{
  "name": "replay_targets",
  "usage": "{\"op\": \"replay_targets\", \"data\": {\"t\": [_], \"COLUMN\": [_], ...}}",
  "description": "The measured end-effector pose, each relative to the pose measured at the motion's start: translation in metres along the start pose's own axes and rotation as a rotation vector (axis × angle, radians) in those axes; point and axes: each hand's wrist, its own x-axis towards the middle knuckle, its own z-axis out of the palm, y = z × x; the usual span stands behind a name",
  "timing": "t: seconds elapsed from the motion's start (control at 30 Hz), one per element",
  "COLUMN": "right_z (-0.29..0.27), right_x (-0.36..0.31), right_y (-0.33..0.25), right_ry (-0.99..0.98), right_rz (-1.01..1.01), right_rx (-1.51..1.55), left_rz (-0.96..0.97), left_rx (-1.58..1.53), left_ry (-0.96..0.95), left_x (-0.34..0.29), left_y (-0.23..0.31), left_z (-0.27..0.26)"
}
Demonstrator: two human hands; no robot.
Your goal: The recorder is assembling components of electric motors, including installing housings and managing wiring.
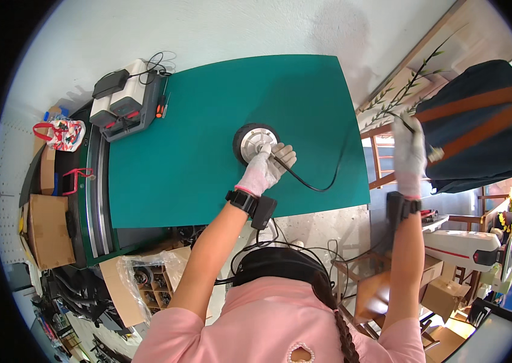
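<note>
A small wheel with a black tyre and silver metal hub (256, 137) is on the green tabletop, near its middle. My left hand (265, 166), in a white glove with a pink cuff, grips the wheel at the hub's axle, its thumb against the metal. From the axle a black cable (310, 186) loops to the right, across the table. Raised beyond the table's right edge, my right hand (410, 148), also gloved, is closed around the far part of the cable. A pale connector (435, 154) with thin wires shows beside it, slightly blurred by motion.
On the table's far left stands a grey-and-white device (128, 100) with a black adapter and cords. An orange-handled screwdriver (160, 110) lies next to it. A dark garment (486, 133) hangs at right. Below left is an open carton (129, 290) with compartments.
</note>
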Motion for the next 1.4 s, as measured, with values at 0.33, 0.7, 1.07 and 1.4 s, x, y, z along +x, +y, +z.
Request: {"op": "replay_targets", "data": {"t": [0.33,0.7,1.07,1.4], "right_z": [0.100,0.041,0.006,-0.055], "right_x": [-0.076,-0.133,-0.181,-0.256], "right_y": [-0.008,-0.009,-0.045,-0.034], "right_ry": [-0.551,-0.139,-0.319,0.004], "right_rz": [0.837,0.737,0.945,1.010], "right_rx": [0.768,0.661,0.299,0.378], "left_rz": [0.007,-0.193,-0.175,-0.101], "left_rx": [-0.180,-0.487,-0.478,-0.408], "left_ry": [-0.336,-0.314,-0.461,-0.548], "left_x": [0.007,-0.003,-0.003,0.001], "left_y": [-0.002,0.010,0.005,0.000], "left_z": [0.000,-0.007,-0.003,-0.009]}}
